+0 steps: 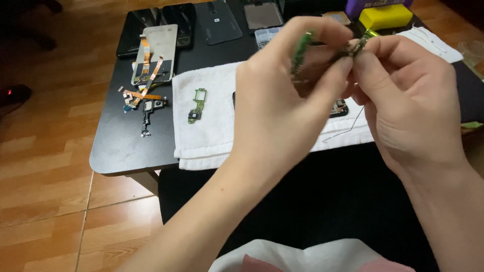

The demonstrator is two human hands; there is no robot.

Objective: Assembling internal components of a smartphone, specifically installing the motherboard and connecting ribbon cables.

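My left hand and my right hand are raised above a white towel on a black table. Between their fingertips they pinch a small green circuit board, one end in each hand. It is blurred and partly hidden by my fingers. A second small green board lies on the towel to the left of my left hand. A dark phone body shows just under my hands, mostly hidden. A thin black wire lies on the towel beside it.
At the table's left lie a phone screen panel with orange flex cables and small loose parts. Dark phone backs lie at the far edge. A yellow box stands at the back right. Wooden floor is on the left.
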